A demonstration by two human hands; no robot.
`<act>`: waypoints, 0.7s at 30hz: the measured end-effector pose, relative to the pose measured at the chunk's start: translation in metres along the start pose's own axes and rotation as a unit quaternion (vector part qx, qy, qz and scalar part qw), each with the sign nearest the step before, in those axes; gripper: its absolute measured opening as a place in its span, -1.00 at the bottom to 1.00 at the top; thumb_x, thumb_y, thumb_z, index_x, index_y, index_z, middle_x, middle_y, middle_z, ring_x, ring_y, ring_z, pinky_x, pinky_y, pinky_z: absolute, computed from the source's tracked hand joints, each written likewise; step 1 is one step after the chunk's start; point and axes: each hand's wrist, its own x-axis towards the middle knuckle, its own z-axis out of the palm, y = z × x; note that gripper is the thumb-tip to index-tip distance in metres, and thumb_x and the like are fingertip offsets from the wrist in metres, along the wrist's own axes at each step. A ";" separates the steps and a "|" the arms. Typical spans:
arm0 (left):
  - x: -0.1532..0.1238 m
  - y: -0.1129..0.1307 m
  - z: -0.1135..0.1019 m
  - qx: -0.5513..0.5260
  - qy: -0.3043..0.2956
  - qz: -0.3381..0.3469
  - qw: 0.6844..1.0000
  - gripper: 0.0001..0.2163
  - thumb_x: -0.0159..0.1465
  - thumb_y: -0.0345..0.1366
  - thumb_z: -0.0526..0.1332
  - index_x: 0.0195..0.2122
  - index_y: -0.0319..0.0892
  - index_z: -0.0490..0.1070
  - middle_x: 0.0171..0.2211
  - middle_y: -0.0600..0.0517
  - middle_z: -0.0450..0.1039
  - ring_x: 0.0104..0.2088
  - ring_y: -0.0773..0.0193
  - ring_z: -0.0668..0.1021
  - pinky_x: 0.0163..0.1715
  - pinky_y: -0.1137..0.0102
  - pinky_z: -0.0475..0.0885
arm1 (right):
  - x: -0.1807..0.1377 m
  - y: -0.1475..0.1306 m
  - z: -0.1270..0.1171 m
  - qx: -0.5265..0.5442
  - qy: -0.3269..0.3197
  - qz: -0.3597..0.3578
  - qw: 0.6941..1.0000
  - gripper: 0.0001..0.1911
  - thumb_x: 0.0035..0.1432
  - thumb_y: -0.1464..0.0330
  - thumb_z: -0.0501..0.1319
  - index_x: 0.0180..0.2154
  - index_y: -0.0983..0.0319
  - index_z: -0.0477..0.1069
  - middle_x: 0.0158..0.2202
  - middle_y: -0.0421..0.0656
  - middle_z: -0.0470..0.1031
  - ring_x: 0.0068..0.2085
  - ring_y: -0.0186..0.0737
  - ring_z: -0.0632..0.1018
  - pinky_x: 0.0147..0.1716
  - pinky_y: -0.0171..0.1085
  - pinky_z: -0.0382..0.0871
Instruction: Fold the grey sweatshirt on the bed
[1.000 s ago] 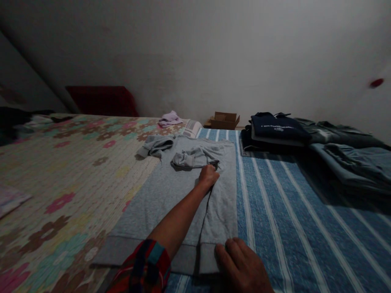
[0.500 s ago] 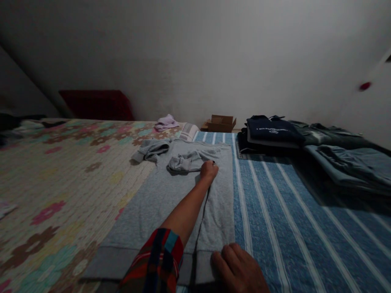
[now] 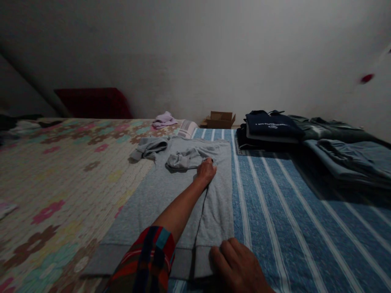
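Left hand (image 3: pixel 206 171) pinches the folded edge of the grey sweatshirt (image 3: pixel 171 203) near its bunched sleeve (image 3: pixel 183 159). Right hand (image 3: pixel 238 266) lies spread, pressing the hem corner onto the bed (image 3: pixel 290 211).

Dim view, edges cropped

My right hand (image 3: pixel 241 266) runs off the bottom edge at the wrist; my left hand (image 3: pixel 206 171) hides its own fingertips and the fabric under it. The print on the navy shirt (image 3: pixel 270 122) is too small to read. The red spot (image 3: pixel 366 78) is blurred.
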 end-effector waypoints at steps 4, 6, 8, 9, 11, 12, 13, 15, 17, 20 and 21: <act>-0.010 0.001 -0.006 0.032 0.021 0.003 0.999 -0.81 0.25 -0.34 0.11 -0.10 -0.21 0.27 -0.18 -0.17 0.46 -0.17 0.06 0.53 -0.25 0.28 0.39 | 0.000 0.001 0.001 -0.004 0.003 -0.009 1.000 -0.72 0.25 0.52 -0.12 -0.27 0.27 0.34 -0.50 -0.16 0.33 -0.50 -0.22 0.33 -0.58 -0.26 0.11; -0.015 0.007 -0.009 0.045 0.036 0.034 0.998 -0.82 0.26 -0.39 0.07 -0.10 -0.22 0.26 -0.12 -0.19 0.41 -0.09 0.05 0.48 -0.16 0.25 0.36 | 0.001 0.001 0.000 -0.004 0.006 -0.012 1.000 -0.73 0.24 0.52 -0.11 -0.26 0.27 0.34 -0.50 -0.16 0.33 -0.49 -0.22 0.32 -0.58 -0.27 0.11; -0.018 0.016 -0.011 0.053 0.040 0.086 0.994 -0.82 0.27 -0.43 0.04 -0.11 -0.19 0.27 -0.08 -0.17 0.37 0.00 0.07 0.41 -0.05 0.25 0.31 | 0.002 0.001 -0.001 -0.005 0.009 -0.014 1.000 -0.74 0.25 0.52 -0.11 -0.26 0.27 0.34 -0.50 -0.16 0.33 -0.49 -0.23 0.32 -0.57 -0.27 0.11; -0.018 0.021 -0.010 0.055 0.035 0.114 0.991 -0.81 0.27 -0.45 0.03 -0.11 -0.18 0.28 -0.07 -0.14 0.36 0.02 0.10 0.38 -0.01 0.26 0.29 | 0.003 0.001 -0.001 -0.006 0.011 -0.013 1.000 -0.73 0.25 0.52 -0.11 -0.27 0.27 0.34 -0.51 -0.16 0.32 -0.49 -0.23 0.32 -0.57 -0.27 0.11; -0.016 0.031 -0.007 0.058 0.018 0.156 0.986 -0.81 0.26 -0.46 0.03 -0.12 -0.16 0.30 -0.05 -0.10 0.35 0.03 0.15 0.38 0.01 0.30 0.28 | 0.004 0.001 0.000 -0.008 0.015 -0.008 1.000 -0.72 0.26 0.52 -0.12 -0.30 0.26 0.33 -0.52 -0.17 0.31 -0.50 -0.23 0.31 -0.58 -0.26 0.09; -0.014 0.035 -0.004 0.060 0.006 0.168 0.984 -0.81 0.26 -0.45 0.04 -0.13 -0.16 0.32 -0.05 -0.09 0.36 0.01 0.17 0.39 -0.01 0.32 0.29 | 0.004 0.001 0.000 -0.009 0.018 -0.005 1.000 -0.72 0.26 0.52 -0.12 -0.31 0.26 0.33 -0.52 -0.17 0.31 -0.50 -0.23 0.30 -0.58 -0.26 0.08; -0.012 0.039 -0.001 0.062 -0.007 0.174 0.983 -0.82 0.27 -0.43 0.05 -0.14 -0.18 0.34 -0.07 -0.09 0.37 -0.01 0.18 0.41 -0.02 0.32 0.30 | 0.003 0.001 0.001 -0.010 0.022 -0.002 1.000 -0.72 0.25 0.53 -0.12 -0.31 0.26 0.33 -0.53 -0.17 0.30 -0.51 -0.23 0.30 -0.58 -0.26 0.07; -0.009 0.044 0.006 0.068 -0.032 0.171 0.982 -0.84 0.27 -0.39 0.06 -0.17 -0.21 0.38 -0.12 -0.12 0.41 -0.07 0.15 0.46 -0.06 0.30 0.34 | 0.001 0.002 0.004 -0.012 0.024 -0.004 1.000 -0.76 0.23 0.53 -0.09 -0.29 0.26 0.33 -0.52 -0.18 0.30 -0.50 -0.24 0.29 -0.57 -0.26 0.05; -0.007 0.047 0.012 0.074 -0.047 0.162 0.983 -0.84 0.28 -0.36 0.06 -0.22 -0.25 0.41 -0.18 -0.14 0.44 -0.11 0.11 0.49 -0.08 0.26 0.35 | -0.001 0.002 0.008 -0.018 0.024 -0.009 1.000 -0.81 0.18 0.53 -0.02 -0.27 0.26 0.33 -0.52 -0.19 0.29 -0.50 -0.25 0.29 -0.57 -0.26 0.03; -0.005 0.050 0.018 0.073 -0.045 0.160 0.983 -0.81 0.29 -0.37 0.03 -0.19 -0.26 0.41 -0.12 -0.17 0.43 -0.04 0.09 0.46 -0.04 0.25 0.33 | -0.004 0.002 0.013 -0.034 0.028 -0.004 0.999 -0.85 0.10 0.52 0.07 -0.27 0.24 0.32 -0.53 -0.20 0.28 -0.50 -0.25 0.28 -0.57 -0.27 -0.01; -0.004 0.050 0.019 0.069 -0.040 0.163 0.983 -0.80 0.30 -0.37 0.01 -0.16 -0.26 0.39 -0.07 -0.18 0.40 0.00 0.09 0.43 -0.01 0.26 0.32 | -0.005 0.002 0.014 -0.040 0.034 -0.001 0.999 -0.85 0.08 0.52 0.09 -0.27 0.24 0.32 -0.53 -0.20 0.27 -0.50 -0.25 0.29 -0.57 -0.27 -0.01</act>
